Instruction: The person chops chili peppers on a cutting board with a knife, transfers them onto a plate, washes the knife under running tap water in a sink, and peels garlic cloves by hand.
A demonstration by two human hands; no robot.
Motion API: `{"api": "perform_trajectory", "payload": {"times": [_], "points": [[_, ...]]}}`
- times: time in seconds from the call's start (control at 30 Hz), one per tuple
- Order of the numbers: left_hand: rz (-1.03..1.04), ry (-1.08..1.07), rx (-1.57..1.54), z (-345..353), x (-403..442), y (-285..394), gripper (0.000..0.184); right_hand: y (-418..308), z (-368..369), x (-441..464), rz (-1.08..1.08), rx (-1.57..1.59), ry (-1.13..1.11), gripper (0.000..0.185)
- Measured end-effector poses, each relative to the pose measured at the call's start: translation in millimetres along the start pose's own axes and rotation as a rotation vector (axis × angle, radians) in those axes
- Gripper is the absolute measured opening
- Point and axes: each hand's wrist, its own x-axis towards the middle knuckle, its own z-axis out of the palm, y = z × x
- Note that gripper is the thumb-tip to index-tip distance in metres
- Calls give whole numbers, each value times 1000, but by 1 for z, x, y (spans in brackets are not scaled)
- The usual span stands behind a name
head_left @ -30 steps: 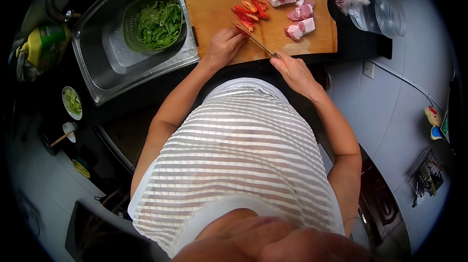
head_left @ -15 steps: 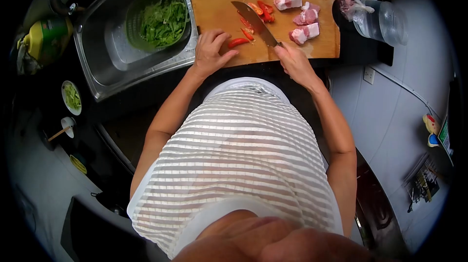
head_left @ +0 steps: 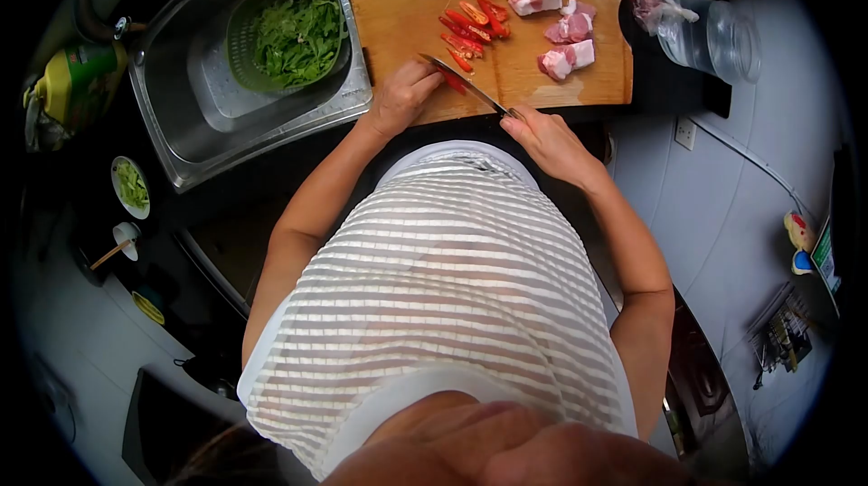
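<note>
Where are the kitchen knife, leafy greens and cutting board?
Kitchen knife (head_left: 470,88): head view, middle of the blade.
Leafy greens (head_left: 298,41): head view, middle of the pile.
Cutting board (head_left: 395,18): head view, bare wood towards its left edge.

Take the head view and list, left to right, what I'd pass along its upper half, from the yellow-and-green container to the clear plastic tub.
Yellow-and-green container → leafy greens → left hand → cut red chillies → raw meat chunks → clear plastic tub.
</note>
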Motion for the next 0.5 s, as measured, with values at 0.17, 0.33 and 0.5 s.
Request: {"api": "perform_trajectory", "payload": {"times": [0.17,0.33,0.5], "points": [[-14,11,38,2,-3,-3,22,5,15,31,-144,54,33,37],[-61,-18,29,-1,-1,3,23,4,2,29,-100,77,23,40],[-6,32,81,-2,1,4,23,-5,0,2,-80,38,45,38]]}}
